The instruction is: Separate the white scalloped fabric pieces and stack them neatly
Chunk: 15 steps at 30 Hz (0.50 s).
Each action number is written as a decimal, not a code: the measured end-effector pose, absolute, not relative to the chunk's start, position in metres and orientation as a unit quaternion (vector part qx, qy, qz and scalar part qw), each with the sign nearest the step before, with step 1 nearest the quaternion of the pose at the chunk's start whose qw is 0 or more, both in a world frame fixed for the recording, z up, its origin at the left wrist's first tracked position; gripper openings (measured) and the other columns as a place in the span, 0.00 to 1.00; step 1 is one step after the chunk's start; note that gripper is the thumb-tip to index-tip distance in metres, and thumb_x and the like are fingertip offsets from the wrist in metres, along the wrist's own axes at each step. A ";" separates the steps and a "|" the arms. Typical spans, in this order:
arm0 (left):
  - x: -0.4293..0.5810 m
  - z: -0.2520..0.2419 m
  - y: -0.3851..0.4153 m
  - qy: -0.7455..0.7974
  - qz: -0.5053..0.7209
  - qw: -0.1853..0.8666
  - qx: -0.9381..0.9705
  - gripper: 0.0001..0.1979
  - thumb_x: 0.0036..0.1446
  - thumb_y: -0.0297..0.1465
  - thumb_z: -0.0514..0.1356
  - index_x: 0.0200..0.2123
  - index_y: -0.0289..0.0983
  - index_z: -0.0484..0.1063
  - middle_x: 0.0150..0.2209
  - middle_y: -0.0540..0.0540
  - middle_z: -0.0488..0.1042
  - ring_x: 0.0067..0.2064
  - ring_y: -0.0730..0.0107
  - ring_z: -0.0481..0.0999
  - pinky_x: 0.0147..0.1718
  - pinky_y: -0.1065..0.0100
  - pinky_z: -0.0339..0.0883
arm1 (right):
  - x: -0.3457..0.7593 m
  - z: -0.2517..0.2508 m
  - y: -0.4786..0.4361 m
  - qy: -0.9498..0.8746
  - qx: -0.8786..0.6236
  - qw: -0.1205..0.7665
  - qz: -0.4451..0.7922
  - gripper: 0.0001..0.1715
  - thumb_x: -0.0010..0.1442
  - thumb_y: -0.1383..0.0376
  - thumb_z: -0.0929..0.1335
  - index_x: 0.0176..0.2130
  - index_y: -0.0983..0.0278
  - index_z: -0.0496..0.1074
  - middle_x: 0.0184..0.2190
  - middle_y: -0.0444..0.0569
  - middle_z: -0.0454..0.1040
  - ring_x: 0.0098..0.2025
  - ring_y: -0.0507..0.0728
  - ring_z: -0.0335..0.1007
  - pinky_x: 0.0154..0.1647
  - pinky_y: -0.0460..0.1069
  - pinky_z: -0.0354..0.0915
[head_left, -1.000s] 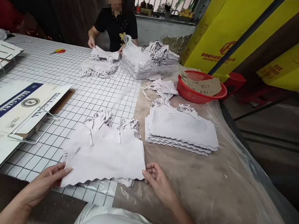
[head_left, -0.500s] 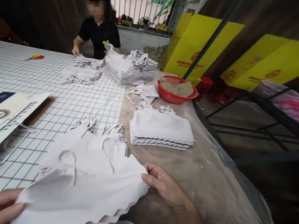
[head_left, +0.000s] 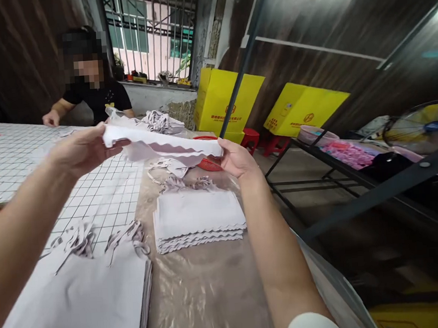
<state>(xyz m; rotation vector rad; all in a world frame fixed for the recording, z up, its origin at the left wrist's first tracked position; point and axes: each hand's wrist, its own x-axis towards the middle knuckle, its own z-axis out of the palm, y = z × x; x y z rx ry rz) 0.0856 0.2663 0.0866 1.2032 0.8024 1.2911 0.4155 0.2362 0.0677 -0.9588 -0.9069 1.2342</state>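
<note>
Both my hands hold one white fabric piece [head_left: 157,143] with a wavy edge up in the air, stretched flat between them. My left hand [head_left: 77,151] grips its left end and my right hand [head_left: 235,158] pinches its right end. Straps dangle under it. Below, a stack of the same white pieces [head_left: 198,218] lies on the plastic-covered table [head_left: 205,295]. A second stack with straps [head_left: 82,298] lies near me at the lower left.
A person in black sits at the far end by more white piles [head_left: 159,120]. A red basket [head_left: 207,164] shows behind the held piece. Yellow boxes [head_left: 226,103] stand by the wall. A metal rack [head_left: 355,174] and a fan [head_left: 422,127] are on the right.
I have lifted the top white piece off the near stack and raised it to chest height. My view has swung up and to the right.
</note>
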 end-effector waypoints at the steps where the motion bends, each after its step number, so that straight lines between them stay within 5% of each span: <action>1: 0.102 0.082 0.280 0.346 0.549 0.586 0.486 0.18 0.68 0.27 0.51 0.56 0.20 0.63 0.49 0.38 0.74 0.48 0.68 0.75 0.57 0.59 0.64 | 0.424 0.062 0.247 -0.376 -0.429 0.627 0.531 0.05 0.63 0.69 0.65 0.38 0.65 0.72 0.34 0.48 0.78 0.39 0.55 0.75 0.37 0.50 0.76; 5: 0.154 0.027 0.318 0.479 0.466 0.658 0.347 0.11 0.66 0.25 0.52 0.49 0.27 0.66 0.40 0.38 0.76 0.35 0.72 0.78 0.37 0.71 0.74 | 0.448 0.015 0.273 -0.288 -0.544 0.582 0.532 0.05 0.63 0.71 0.65 0.39 0.66 0.72 0.28 0.48 0.78 0.32 0.54 0.75 0.28 0.47 0.75; 8: 0.177 -0.012 0.332 0.539 0.415 0.666 0.305 0.07 0.62 0.23 0.55 0.43 0.29 0.69 0.29 0.40 0.75 0.25 0.69 0.76 0.22 0.72 0.71 | 0.459 -0.018 0.279 -0.250 -0.592 0.545 0.538 0.06 0.64 0.72 0.64 0.38 0.68 0.71 0.23 0.48 0.75 0.24 0.53 0.71 0.19 0.46 0.70; 15: 0.185 0.007 0.327 0.501 0.450 0.667 0.318 0.09 0.65 0.25 0.51 0.39 0.30 0.71 0.27 0.44 0.74 0.26 0.73 0.77 0.23 0.77 0.72 | 0.488 -0.014 0.270 -0.253 -0.562 0.581 0.531 0.07 0.66 0.70 0.64 0.37 0.67 0.71 0.28 0.48 0.77 0.25 0.51 0.72 0.22 0.43 0.70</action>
